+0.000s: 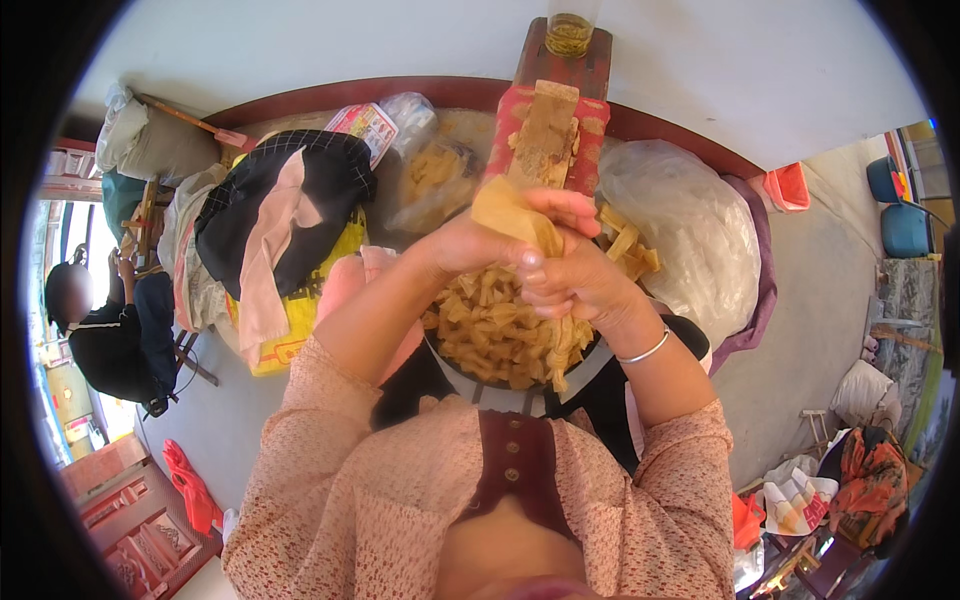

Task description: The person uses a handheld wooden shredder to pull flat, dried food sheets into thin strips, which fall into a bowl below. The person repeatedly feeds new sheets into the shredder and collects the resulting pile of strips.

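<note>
Both hands meet above a dark round basin (480, 381) that rests in my lap. It holds many small knotted pieces (495, 330) of a thin, tan, translucent material. My left hand (480, 240) grips a sheet of the same material (517, 214). Its thumb presses near the right fist and some fingers stretch out behind the sheet. My right hand (570, 281), below a silver bangle on the wrist, is closed around the gathered sheet. A twisted, knotted end (559, 356) hangs from under this fist over the pieces. The sheet's middle is hidden inside the fingers.
Ahead stands a narrow wooden bench (555, 64) with a red cloth (510, 127), a worn wooden board (551, 127) and a glass of liquid (570, 34). Plastic bags (682, 232) flank it. Dark cloth (300, 202) lies left. A seated person (112, 330) works farther left.
</note>
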### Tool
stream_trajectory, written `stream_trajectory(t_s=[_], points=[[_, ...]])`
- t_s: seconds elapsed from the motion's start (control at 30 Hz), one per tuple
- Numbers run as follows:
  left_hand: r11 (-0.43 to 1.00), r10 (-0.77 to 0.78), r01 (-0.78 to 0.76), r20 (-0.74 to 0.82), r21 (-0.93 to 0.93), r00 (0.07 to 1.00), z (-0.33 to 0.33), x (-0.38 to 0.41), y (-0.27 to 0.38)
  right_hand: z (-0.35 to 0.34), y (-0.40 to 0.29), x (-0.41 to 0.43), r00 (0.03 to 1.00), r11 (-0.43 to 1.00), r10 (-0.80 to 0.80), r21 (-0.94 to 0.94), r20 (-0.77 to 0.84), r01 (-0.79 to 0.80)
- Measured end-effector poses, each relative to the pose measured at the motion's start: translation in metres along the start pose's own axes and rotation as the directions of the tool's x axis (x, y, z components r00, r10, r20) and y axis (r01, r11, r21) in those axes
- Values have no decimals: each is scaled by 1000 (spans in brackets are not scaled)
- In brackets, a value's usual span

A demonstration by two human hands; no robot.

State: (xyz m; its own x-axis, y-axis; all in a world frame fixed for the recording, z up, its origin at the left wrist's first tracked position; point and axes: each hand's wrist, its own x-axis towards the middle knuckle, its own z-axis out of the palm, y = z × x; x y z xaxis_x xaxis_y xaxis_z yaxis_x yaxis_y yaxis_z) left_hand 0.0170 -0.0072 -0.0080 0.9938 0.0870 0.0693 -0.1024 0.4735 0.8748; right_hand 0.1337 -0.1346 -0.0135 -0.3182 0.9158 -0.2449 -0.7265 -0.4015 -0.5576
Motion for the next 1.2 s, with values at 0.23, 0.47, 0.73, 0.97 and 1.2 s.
stream_trajectory(t_s=[0.23,0.47,0.73,0.97,1.2], points=[[999,-13,1,-265,-46,964,8,-5,-3,-4,8,8,994,996,58,62,90,-63],[945,87,-44,117,-324,989,-10,-7,-5,4,12,9,950,989,137,-95,281,-114],[992,-18,-3,-160,-130,987,8,-8,-9,-2,11,12,991,995,-67,78,115,58],[984,-36,-53,-479,-172,877,13,-9,3,3,15,16,998,997,65,36,11,-65],[915,117,-293,-512,-278,851,-18,-17,29,-6,23,17,1000,968,3,249,-9,0]])
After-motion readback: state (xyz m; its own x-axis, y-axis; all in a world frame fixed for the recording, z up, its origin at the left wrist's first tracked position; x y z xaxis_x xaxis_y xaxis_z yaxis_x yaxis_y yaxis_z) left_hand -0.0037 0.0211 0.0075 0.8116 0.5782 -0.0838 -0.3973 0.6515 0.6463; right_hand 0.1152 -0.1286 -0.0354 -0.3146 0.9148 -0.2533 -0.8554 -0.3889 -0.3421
